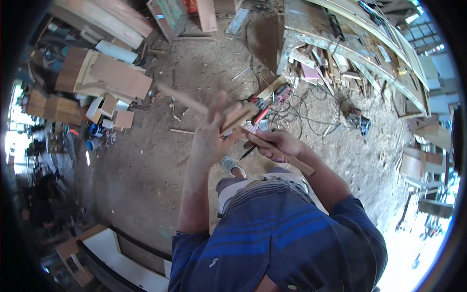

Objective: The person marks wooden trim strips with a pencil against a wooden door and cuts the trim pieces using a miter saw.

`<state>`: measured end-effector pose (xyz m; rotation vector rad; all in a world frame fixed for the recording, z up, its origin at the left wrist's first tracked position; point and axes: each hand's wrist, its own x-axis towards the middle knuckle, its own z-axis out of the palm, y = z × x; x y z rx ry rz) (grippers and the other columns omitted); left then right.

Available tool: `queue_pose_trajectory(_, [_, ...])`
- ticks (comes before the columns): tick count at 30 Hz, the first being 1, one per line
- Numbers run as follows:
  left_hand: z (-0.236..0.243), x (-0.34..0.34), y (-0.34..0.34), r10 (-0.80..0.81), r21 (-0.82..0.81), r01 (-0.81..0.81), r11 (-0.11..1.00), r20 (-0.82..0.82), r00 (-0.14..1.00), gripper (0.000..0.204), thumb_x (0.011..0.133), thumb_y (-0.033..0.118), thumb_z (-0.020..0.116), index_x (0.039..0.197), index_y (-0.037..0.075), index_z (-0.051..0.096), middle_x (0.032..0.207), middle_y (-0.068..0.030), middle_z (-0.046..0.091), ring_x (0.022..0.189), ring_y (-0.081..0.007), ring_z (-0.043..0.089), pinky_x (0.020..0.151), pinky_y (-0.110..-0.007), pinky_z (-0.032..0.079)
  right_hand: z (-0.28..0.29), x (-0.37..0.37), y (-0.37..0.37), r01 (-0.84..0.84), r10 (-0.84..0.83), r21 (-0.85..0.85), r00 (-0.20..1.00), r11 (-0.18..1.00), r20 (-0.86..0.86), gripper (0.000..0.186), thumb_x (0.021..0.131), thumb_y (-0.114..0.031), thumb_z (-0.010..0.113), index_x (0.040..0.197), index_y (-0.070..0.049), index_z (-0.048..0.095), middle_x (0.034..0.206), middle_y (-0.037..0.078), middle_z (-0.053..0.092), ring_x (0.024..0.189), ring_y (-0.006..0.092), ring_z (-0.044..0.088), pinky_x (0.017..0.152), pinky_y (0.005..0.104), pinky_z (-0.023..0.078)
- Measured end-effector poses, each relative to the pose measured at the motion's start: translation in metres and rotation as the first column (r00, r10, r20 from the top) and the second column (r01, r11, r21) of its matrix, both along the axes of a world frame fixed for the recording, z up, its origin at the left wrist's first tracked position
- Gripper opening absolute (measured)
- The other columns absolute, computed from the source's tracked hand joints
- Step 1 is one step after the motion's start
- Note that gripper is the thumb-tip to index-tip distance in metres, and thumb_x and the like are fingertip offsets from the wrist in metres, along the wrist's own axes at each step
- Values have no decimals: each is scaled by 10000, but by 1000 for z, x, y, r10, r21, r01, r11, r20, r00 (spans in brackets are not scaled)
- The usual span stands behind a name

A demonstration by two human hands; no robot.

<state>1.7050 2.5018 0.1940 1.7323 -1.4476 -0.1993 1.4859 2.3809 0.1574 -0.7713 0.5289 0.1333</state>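
My left hand, partly smeared by motion, grips short wooden pieces at chest height. A long, blurred strip reaches out from it toward the upper left. My right hand is closed on a flat wooden strip that slants down toward my right forearm, its upper end meeting the left hand's pieces. A dark, thin pen-like tool also sticks out beneath the fingers of that hand. The exact contact between the strips and my fingers is partly hidden.
Red-and-black power tools lie among tangled cables on the dirt floor ahead. A workbench with offcuts underneath spans the upper right. Stacked boards and blue cans sit at left, a white cabinet at lower left.
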Motion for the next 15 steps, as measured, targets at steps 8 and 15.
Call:
queue_pose_trajectory(8, [-39,71,-16,-328,228,347,910,-115,938,268,892,174,810,1142,85,771,1074,-133,777,945,-329,762,792,-421,579,-36,40,-14,130,-133,69,991,989,30,451,1146,-317,424,1335,31,638,888,99,728,569,161,678,492,255,548])
queue_pose_trajectory(15, [-49,54,-51,-209,161,342,926,-537,818,327,996,308,781,1112,4,752,790,-54,706,744,-144,641,690,-342,514,-111,72,45,344,-350,-348,936,872,49,448,1069,-302,619,1394,5,608,1154,135,735,1027,273,737,932,408,604])
